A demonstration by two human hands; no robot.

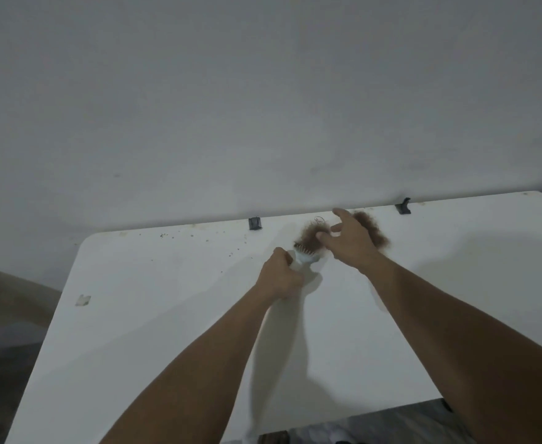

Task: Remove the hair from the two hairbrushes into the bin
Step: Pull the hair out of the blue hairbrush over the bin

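While the left hand (279, 277) grips the handle of the pale hairbrush (304, 255) over the white table (167, 315), the right hand (351, 240) spreads loosely above the brown hair (311, 233) matted on its bristles, fingers parted, not yet pinching. Another brown tuft (376, 232) shows behind that hand. I'd dig under the mat at the bristle roots and lift it off in one piece. No bin is visible.
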